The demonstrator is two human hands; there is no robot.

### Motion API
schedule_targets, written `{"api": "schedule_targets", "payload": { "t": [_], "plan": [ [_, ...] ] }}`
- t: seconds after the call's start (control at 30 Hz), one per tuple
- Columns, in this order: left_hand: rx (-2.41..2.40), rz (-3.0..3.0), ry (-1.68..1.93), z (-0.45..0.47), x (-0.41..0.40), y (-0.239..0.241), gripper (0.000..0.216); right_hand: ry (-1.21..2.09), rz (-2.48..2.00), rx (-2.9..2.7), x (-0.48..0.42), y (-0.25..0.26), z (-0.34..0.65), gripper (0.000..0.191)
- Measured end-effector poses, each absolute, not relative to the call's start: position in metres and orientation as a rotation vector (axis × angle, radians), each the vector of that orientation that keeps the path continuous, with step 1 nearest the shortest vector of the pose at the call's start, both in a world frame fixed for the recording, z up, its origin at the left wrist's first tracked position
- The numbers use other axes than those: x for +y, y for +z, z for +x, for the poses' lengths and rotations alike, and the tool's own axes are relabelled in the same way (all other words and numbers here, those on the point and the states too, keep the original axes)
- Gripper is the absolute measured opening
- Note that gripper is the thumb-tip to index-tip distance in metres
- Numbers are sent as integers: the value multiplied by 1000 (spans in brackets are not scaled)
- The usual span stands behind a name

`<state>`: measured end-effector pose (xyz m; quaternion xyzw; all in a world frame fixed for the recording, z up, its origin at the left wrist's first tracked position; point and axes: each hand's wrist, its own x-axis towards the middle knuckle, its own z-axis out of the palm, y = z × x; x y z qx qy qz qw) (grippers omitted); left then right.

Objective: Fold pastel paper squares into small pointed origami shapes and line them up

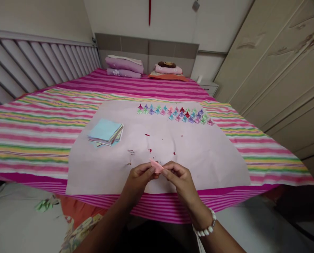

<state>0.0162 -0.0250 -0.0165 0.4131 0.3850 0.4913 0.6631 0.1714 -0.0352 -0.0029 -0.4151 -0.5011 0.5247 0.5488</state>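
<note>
My left hand (140, 175) and my right hand (178, 176) meet over the near edge of a large pale sheet (204, 158) spread on the bed. Both pinch a small folded piece of pink paper (156, 165) between fingertips, fingers closed on it. A white bead bracelet (206, 228) circles my right wrist. To the left of my hands lies a stack of square coloured papers (106, 133), light blue on top. Further back on the sheet stand several small folded paper shapes (174, 113) in rows, in pink, blue, green and red.
A striped pink, green and yellow bedcover (30, 126) covers the bed. Folded blankets and pillows (125, 66) lie at the headboard. A slatted panel (36, 63) lines the left side, a cream wardrobe (278, 70) the right. Paper scraps (44, 205) lie on the floor, bottom left.
</note>
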Motion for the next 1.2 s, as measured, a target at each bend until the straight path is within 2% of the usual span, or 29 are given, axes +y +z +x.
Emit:
{"api": "schedule_targets", "payload": {
  "t": [0.2, 0.3, 0.43, 0.63, 0.83, 1.0, 1.2],
  "plan": [
    [877, 1088, 1038, 14, -25, -14, 26, 1400, -1012, -1148, -32, 4, 175, 22],
    [894, 1029, 1065, 15, -25, -14, 28, 1456, -1014, -1101, -33, 7, 175, 21],
    [836, 945, 1076, 17, -23, -19, 19, 1548, -969, -1007, -35, 8, 175, 17],
    [837, 939, 1070, 17, -21, -22, 24, 1630, -946, -965, -34, 2, 178, 18],
    [950, 981, 1061, 18, -20, -20, 26, 1456, -1042, -1188, -33, 1, 182, 24],
    [1040, 1083, 1060, 21, -19, -20, 25, 1371, -1091, -1246, -30, -4, 180, 15],
    [1316, 1468, 1187, 29, -26, -15, 29, 873, -1281, -1364, -29, -13, 173, 11]
  ]
}}
